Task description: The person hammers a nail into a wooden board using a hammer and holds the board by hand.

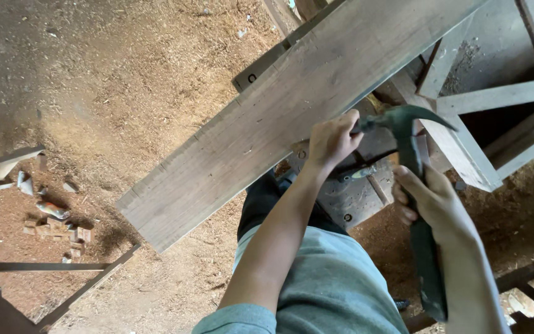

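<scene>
A long, wide wooden plank [267,124] runs diagonally from lower left to upper right across the view. My left hand [332,141] grips the plank's lower edge near its middle. My right hand [431,201] is closed around the dark green handle of a claw hammer [412,148]. The hammer's head sits just below the plank edge, close to my left hand, with the claw pointing right. My grey shirt and dark trousers fill the bottom centre.
The ground is covered in sawdust [156,74]. Small wood offcuts [57,226] lie at left inside a thin wooden frame [44,267]. A grey wooden frame structure [495,124] stands at right. A worn wooden block [360,198] sits under the plank.
</scene>
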